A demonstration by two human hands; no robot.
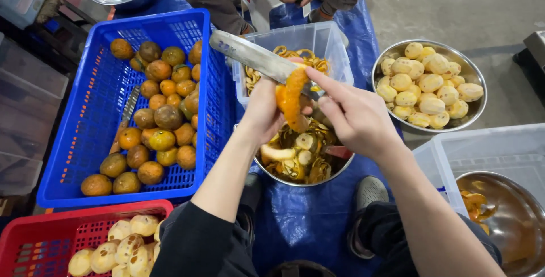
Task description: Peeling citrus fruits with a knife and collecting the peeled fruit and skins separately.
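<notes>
orange fruit (290,102) clamped in left hand (262,112) fingers above the peel bowl (301,157); right hand (355,115) fingers grip the knife (258,58), a slip could nick the thumb.

A half-peeled orange fruit (292,102) is upright between both hands, its bright rind still on one side. A long steel knife (258,58) lies slantwise across its top, blade running up-left, above a metal bowl of peelings (301,157).
</notes>
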